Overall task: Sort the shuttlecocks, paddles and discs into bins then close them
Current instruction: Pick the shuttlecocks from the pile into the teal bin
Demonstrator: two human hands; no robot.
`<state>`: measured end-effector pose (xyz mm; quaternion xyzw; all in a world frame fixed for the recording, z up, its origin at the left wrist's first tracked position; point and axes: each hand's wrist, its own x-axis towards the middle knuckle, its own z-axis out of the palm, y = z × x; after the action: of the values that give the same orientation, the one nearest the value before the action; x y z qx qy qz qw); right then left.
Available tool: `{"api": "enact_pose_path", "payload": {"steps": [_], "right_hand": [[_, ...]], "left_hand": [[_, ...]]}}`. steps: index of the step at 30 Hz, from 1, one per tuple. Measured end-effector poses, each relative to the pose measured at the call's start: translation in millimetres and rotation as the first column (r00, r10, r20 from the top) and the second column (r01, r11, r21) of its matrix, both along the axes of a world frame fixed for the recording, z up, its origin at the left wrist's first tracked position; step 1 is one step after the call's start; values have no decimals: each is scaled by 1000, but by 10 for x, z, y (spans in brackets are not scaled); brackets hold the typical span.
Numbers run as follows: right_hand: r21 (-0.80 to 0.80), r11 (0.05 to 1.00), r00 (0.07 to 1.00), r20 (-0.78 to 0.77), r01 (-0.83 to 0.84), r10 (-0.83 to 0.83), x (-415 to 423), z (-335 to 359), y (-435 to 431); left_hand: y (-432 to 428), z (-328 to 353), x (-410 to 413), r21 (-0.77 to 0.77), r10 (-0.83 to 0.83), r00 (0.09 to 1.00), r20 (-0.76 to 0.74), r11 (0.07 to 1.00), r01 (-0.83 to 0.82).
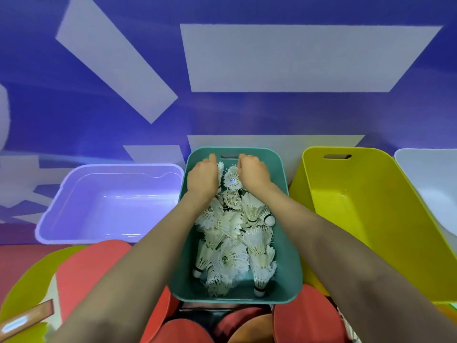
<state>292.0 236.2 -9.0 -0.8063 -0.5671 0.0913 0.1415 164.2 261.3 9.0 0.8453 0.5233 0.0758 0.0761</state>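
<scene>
A teal bin (289,246) in the middle holds several white feathered shuttlecocks (232,243). Both my hands reach into its far end, backs up and fingers curled downward. My left hand (201,179) curls over a shuttlecock whose feathers stick out at its right side. My right hand (254,175) curls over another, beside a shuttlecock (232,180) lying cork-up between the hands. The fingertips are hidden. Red paddles (306,318) lie under my arms at the near edge, and a yellow-green disc (27,285) sits at the lower left.
An empty lilac bin (111,204) stands left of the teal one. An empty yellow bin (371,219) stands to the right, with a white bin (430,174) beyond it. A wooden paddle handle (24,318) pokes in at the lower left. A blue wall is close behind.
</scene>
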Motion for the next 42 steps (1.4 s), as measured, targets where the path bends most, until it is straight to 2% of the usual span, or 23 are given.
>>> {"api": "enact_pose_path", "payload": {"steps": [3, 8, 12, 16, 21, 27, 33, 38, 42], "right_hand": [[-4, 1000, 999, 43, 21, -21, -51, -67, 10], [-110, 993, 996, 83, 29, -20, -49, -105, -1], [-65, 998, 995, 97, -22, 29, -37, -55, -14], [-55, 991, 986, 112, -118, 124, -91, 25, -63], [-242, 951, 971, 95, -192, 220, -122, 85, -171], [-208, 954, 975, 20, -214, 223, -90, 150, -325], [-147, 966, 977, 6, -211, 214, -156, 379, -772], [39, 966, 967, -3, -256, 257, -322, 614, -1405], [190, 929, 944, -38, -316, 329, -565, 690, -1911]], "left_hand": [[-25, 4, -19, 50, -14, 1000, -28, 999, 15], [-63, -40, -126, 100, 0, 996, -92, 995, 9], [-75, -45, -132, 122, -38, 986, -162, 991, 59], [-95, -157, -117, -14, -94, 974, -208, 996, 93], [-68, -278, -168, -228, -181, 953, -241, 966, 125], [-149, -103, -234, -212, -91, 994, -53, 974, 78], [-685, 200, -522, -89, -69, 986, 154, 993, 83], [-1307, 343, -972, 21, -64, 941, 334, 998, 60], [-1720, 300, -1397, 81, -77, 893, 443, 996, 46]]}}
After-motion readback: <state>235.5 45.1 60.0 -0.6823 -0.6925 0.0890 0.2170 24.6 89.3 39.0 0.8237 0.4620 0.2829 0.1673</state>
